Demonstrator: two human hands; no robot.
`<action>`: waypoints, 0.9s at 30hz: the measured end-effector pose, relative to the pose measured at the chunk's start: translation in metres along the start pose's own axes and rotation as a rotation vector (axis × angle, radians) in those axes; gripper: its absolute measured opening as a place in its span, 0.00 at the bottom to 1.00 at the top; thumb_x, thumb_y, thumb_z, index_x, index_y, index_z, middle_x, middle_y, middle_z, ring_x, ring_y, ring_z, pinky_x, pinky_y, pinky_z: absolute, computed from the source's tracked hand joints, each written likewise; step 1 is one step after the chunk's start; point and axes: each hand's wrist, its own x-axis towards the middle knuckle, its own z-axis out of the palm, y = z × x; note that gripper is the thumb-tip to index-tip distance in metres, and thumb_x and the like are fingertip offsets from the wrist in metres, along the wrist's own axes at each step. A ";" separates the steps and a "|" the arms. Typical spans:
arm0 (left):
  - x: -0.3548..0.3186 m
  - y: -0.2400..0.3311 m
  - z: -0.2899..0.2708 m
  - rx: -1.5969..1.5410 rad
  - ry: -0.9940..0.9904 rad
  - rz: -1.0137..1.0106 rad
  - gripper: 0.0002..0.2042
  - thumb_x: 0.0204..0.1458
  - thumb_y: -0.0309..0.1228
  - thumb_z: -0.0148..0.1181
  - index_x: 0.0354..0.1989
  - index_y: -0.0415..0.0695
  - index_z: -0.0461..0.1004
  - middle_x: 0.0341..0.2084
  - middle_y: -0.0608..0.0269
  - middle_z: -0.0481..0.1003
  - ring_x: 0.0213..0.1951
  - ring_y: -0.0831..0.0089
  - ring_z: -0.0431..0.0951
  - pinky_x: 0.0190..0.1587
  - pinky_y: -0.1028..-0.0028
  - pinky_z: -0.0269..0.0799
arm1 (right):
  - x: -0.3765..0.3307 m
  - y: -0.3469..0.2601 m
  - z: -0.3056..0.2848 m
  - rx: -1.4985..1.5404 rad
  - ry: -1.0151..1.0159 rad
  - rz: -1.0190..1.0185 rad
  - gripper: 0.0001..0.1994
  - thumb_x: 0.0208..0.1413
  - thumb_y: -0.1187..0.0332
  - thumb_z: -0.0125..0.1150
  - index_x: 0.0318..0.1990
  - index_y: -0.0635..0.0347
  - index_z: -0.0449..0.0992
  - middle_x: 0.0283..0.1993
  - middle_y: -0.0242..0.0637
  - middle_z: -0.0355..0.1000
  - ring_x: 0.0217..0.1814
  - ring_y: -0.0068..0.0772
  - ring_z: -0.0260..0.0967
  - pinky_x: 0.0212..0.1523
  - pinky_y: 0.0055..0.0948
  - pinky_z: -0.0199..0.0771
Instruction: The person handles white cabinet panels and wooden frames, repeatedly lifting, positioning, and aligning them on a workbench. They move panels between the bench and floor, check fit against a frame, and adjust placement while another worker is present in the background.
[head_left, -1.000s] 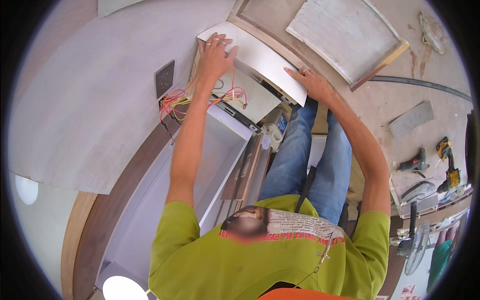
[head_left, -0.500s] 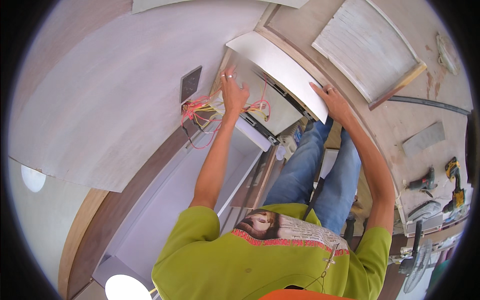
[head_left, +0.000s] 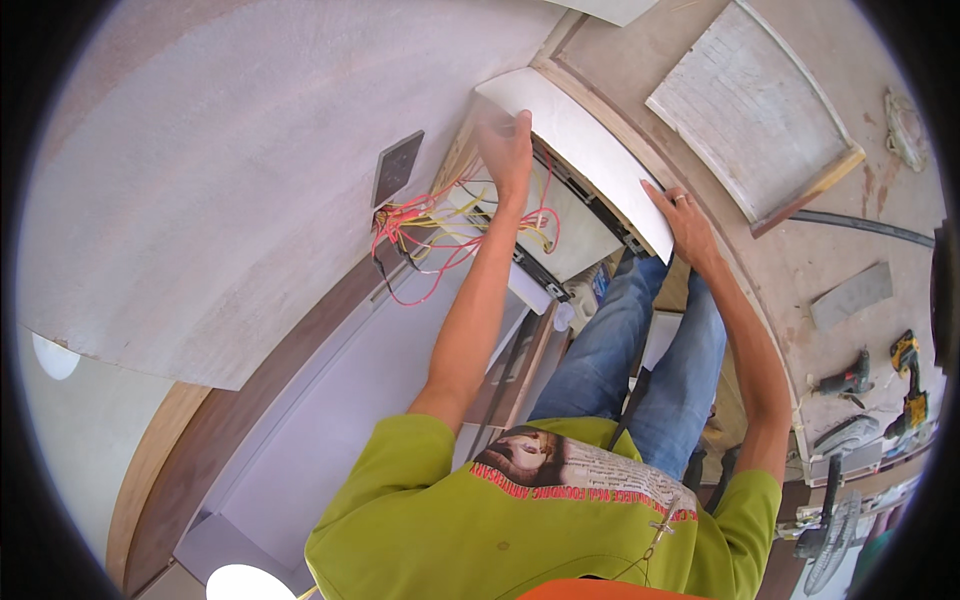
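A long white laminate strip [head_left: 600, 140] lies along the front edge of a wooden counter opening, over an open compartment. My left hand [head_left: 507, 160] is at the strip's left end, its thumb against the edge and its fingers smeared by motion. At the right end, my right hand [head_left: 690, 235] grips the strip, fingers over its edge. Beneath the strip runs a black metal drawer slide [head_left: 590, 200], and a second drawer slide [head_left: 540, 272] sits across the compartment. Loose red and yellow wires [head_left: 410, 225] hang beside my left forearm, below a dark wall socket plate [head_left: 398, 168].
A pale wooden panel [head_left: 755, 110] lies on the counter at upper right. Farther right are a grey offcut [head_left: 852, 295], a small drill [head_left: 848, 375], a yellow-black power drill [head_left: 908, 385] and a fan [head_left: 835, 540]. An open lilac cabinet [head_left: 330, 400] stands left of my legs.
My left hand has moved right and up, from the compartment's left side to the strip's near edge. My right hand stays at the strip's right end. The whole view has shifted slightly.
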 end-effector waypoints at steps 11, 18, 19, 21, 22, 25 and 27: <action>0.002 0.010 0.001 0.000 0.063 0.023 0.13 0.52 0.31 0.63 0.28 0.31 0.71 0.22 0.61 0.72 0.28 0.70 0.70 0.36 0.66 0.67 | -0.001 -0.008 0.006 -0.046 0.018 0.032 0.45 0.48 0.86 0.56 0.71 0.28 0.55 0.54 0.41 0.64 0.54 0.46 0.66 0.56 0.40 0.74; 0.006 0.020 0.000 0.061 -0.077 -0.061 0.13 0.46 0.32 0.67 0.31 0.42 0.67 0.26 0.66 0.67 0.31 0.77 0.66 0.37 0.71 0.65 | 0.004 0.004 0.011 -0.045 0.012 -0.001 0.44 0.50 0.84 0.54 0.72 0.27 0.55 0.53 0.42 0.65 0.53 0.47 0.67 0.56 0.41 0.74; 0.010 0.010 -0.001 0.097 -0.096 -0.041 0.13 0.46 0.31 0.67 0.31 0.41 0.67 0.26 0.66 0.67 0.31 0.76 0.66 0.37 0.71 0.65 | 0.003 0.003 0.012 -0.048 0.009 -0.003 0.43 0.51 0.84 0.53 0.72 0.27 0.54 0.53 0.42 0.65 0.53 0.47 0.67 0.56 0.41 0.74; 0.025 -0.018 0.000 0.176 -0.012 0.072 0.13 0.46 0.30 0.67 0.31 0.41 0.67 0.25 0.66 0.68 0.29 0.76 0.67 0.35 0.72 0.65 | 0.003 0.003 0.010 -0.053 0.015 -0.016 0.42 0.53 0.82 0.52 0.72 0.27 0.53 0.53 0.44 0.65 0.54 0.49 0.67 0.55 0.42 0.74; 0.025 -0.031 0.002 0.210 0.010 0.115 0.13 0.46 0.30 0.67 0.31 0.41 0.67 0.24 0.66 0.68 0.29 0.76 0.67 0.35 0.72 0.65 | 0.004 0.001 0.010 -0.053 0.014 -0.014 0.41 0.54 0.81 0.51 0.72 0.27 0.52 0.53 0.45 0.65 0.54 0.49 0.67 0.55 0.42 0.74; 0.026 -0.026 0.004 0.043 -0.024 0.016 0.11 0.44 0.28 0.65 0.25 0.41 0.66 0.20 0.64 0.68 0.23 0.75 0.67 0.28 0.69 0.65 | -0.003 0.003 0.012 -0.030 0.022 0.009 0.39 0.56 0.79 0.50 0.73 0.28 0.51 0.56 0.48 0.65 0.56 0.52 0.67 0.54 0.42 0.74; 0.033 -0.030 0.006 0.013 -0.024 -0.003 0.11 0.43 0.28 0.65 0.25 0.41 0.66 0.21 0.64 0.68 0.23 0.75 0.67 0.27 0.70 0.65 | -0.002 0.007 0.020 -0.093 0.086 -0.026 0.39 0.56 0.78 0.50 0.73 0.29 0.51 0.56 0.48 0.66 0.56 0.53 0.68 0.54 0.42 0.75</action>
